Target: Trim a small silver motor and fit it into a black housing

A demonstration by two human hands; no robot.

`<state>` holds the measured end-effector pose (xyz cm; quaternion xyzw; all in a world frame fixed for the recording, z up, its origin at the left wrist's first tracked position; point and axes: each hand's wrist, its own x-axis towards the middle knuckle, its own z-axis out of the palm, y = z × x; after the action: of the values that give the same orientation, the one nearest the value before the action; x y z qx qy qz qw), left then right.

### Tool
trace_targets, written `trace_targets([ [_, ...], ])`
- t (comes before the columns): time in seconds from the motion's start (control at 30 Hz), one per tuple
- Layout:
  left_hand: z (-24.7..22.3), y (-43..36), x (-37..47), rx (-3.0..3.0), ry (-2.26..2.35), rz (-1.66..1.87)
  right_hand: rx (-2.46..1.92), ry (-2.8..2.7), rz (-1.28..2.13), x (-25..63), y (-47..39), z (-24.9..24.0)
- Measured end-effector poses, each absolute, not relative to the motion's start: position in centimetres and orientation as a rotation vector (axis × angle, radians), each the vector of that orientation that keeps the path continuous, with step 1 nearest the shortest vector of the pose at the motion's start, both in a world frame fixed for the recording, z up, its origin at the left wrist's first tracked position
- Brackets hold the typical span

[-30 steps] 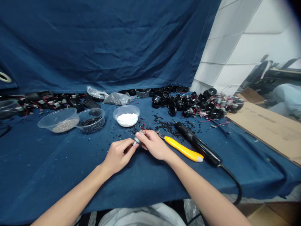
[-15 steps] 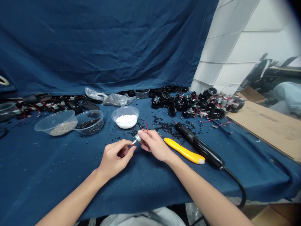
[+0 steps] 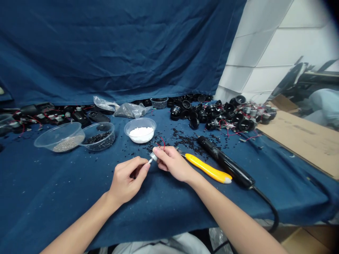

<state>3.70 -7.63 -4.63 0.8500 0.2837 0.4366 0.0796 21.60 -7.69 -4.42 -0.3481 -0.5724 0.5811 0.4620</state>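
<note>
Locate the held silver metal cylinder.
Head view, centre: the silver metal cylinder is in the right hand, in-frame below the white-filled clear plastic bowl.

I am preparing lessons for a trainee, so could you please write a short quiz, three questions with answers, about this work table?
1. Which hand holds the body of the small silver cylindrical part?
2. True or false: in this view, the long black cylindrical tool lies to the right of the yellow-handled tool.
3. Fill in the colour: the clear round plastic bowl nearest the small silver cylindrical part holds ____ pieces.

Key
1. The person's right hand.
2. True.
3. White.
</note>
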Motion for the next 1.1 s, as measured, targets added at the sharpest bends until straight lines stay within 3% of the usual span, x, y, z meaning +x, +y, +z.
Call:
trace_targets([
  [0.17, -4.9, -7.3, 3.8, 2.398, 0.985, 1.262, -0.759, -1.178, 1.775, 21.6, -7.4, -4.6],
  [0.37, -4.7, -6.9, 4.3, 2.281, 0.961, 1.248, -0.762, -1.074, 1.924, 21.0, -7.6, -5.0],
  [0.53, -5.0, -5.8, 4.0, 1.653, 0.939, 1.148, -0.763, -1.181, 2.006, 21.2, -8.1, -4.4],
  [0.63, -4.8, -5.1, 3.7, 1.121, 0.888, 1.101, -1.003, -1.488, 1.678, 23.1, -9.5, -3.3],
  [0.77, -3.9, -4.7, 3.5, 0.703, 0.729, 0.934, -1.631, -1.821, 0.559, 27.0, -12.3, -3.4],
  [0.83, -3.6, -5.0, 3.6, 0.716, 0.67, 0.869, -1.802, -1.933, 0.175, 28.8, -13.3, -4.4],
  [0.93, -3.7, -5.7, 3.9, 1.021, 0.646, 0.853, -1.888, -2.043, 0.038, 30.5, -13.7, -6.3],
  [1.1, -4.5, -7.0, 4.4, 1.514, 0.637, 0.876, -1.834, -2.018, 0.161, 31.3, -13.6, -6.5],
])
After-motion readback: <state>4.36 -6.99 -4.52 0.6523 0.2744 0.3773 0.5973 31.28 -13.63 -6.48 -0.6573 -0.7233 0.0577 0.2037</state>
